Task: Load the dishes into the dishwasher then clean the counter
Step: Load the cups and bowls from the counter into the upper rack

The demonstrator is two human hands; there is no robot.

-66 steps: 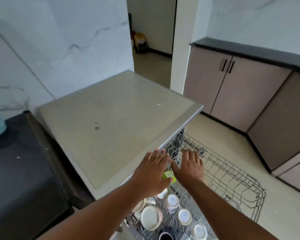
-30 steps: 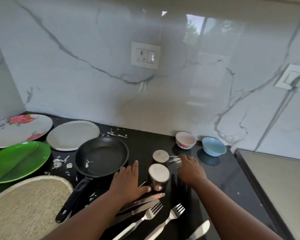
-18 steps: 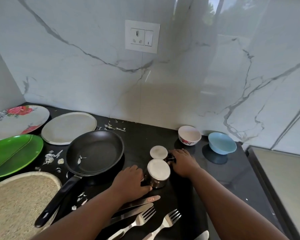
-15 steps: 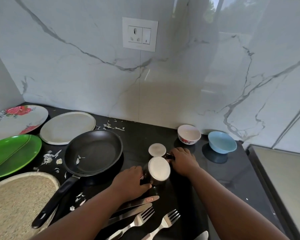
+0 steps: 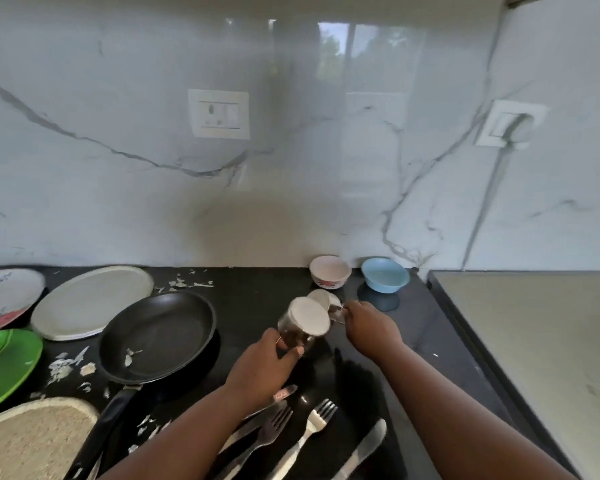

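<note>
Already both hands are wrapped on steel cups — left hand (image 5: 262, 367) tilting the near cup (image 5: 303, 327), right hand (image 5: 369, 329) pinching the far cup (image 5: 326, 301) by its handle — dishwasher lying off to the right

Head view, person's body only. Two forearms are showing, entering from the bottom edge and tapering toward the wrists. Both are showing bare up to the frame edge; any sleeve is lying out of view. Left hand (image 5: 261, 367) and right hand (image 5: 369, 329) are appearing bare, wearing no glove, ring, watch or band that can be made out. Fingernails are too blurred to describe.
</note>
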